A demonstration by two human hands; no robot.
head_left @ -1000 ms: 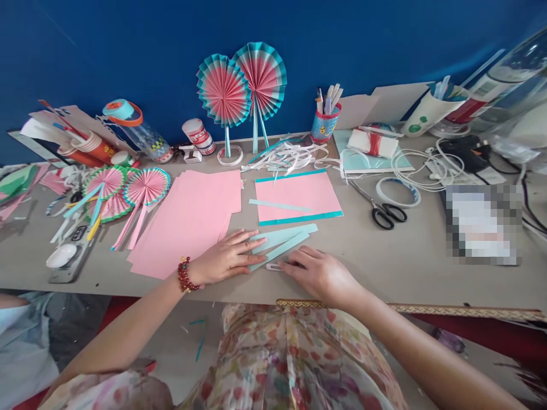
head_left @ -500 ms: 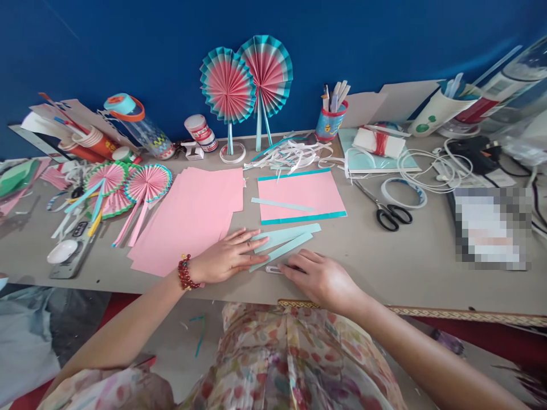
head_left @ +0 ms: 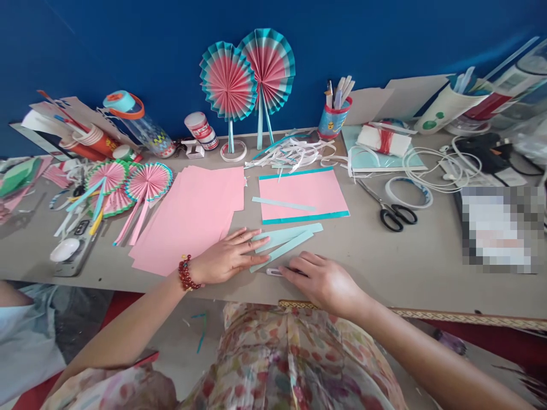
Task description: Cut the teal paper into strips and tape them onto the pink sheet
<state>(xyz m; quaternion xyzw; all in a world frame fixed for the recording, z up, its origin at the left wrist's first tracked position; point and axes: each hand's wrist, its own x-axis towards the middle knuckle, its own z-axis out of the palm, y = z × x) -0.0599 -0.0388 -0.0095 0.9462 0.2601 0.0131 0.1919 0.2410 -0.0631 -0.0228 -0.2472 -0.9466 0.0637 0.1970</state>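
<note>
My left hand (head_left: 228,257) lies flat with its fingers spread. Its fingertips rest on the left ends of the light-blue paper strips (head_left: 294,244), and its palm is beside the stack of pink paper (head_left: 188,222). My right hand (head_left: 327,282) is curled low on the table, its fingers closed over a small pale utility knife (head_left: 273,272); only one rounded end of it shows. Beyond the strips is a pink sheet (head_left: 299,191) with blue bands along two edges and a loose pale-blue strip (head_left: 284,204) across it.
Black-handled scissors (head_left: 391,216) and a tape roll (head_left: 409,192) lie to the right. White paper scraps (head_left: 297,154) are heaped behind. Two pleated fans (head_left: 228,82) stand against the blue wall; smaller fans (head_left: 148,182) lie left. Another person's clothing (head_left: 25,336) shows at the left edge.
My hands stay almost in place on the strips and the utility knife. The view has shifted slightly. More of the other person shows at the left edge.
</note>
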